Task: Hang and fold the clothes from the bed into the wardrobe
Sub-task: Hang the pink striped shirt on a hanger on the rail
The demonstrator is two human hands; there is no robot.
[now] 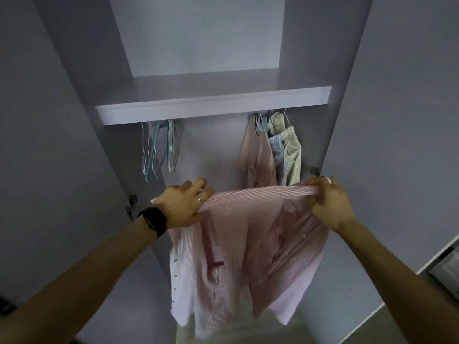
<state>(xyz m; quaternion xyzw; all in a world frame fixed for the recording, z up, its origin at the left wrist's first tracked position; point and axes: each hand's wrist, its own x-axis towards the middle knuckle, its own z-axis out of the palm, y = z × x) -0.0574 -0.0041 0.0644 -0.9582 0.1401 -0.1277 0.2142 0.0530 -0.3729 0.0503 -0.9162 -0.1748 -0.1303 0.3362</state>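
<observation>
Taut shirt point(238, 244) edge between left hand point(183, 207), right hand point(330, 202), below shelf point(213, 105)

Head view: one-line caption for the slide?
Left hand and right hand grip a pink striped shirt stretched between them before the wardrobe; empty hangers left, hung garments right.

The shirt point(248, 232) is pink with fine white stripes, the wardrobe point(62, 120) pale lilac-grey, the hangers point(159, 147) teal and white. Hanging: peach top point(258, 155), blue-striped shirt point(277, 150), pale green printed garment point(293, 155).
</observation>
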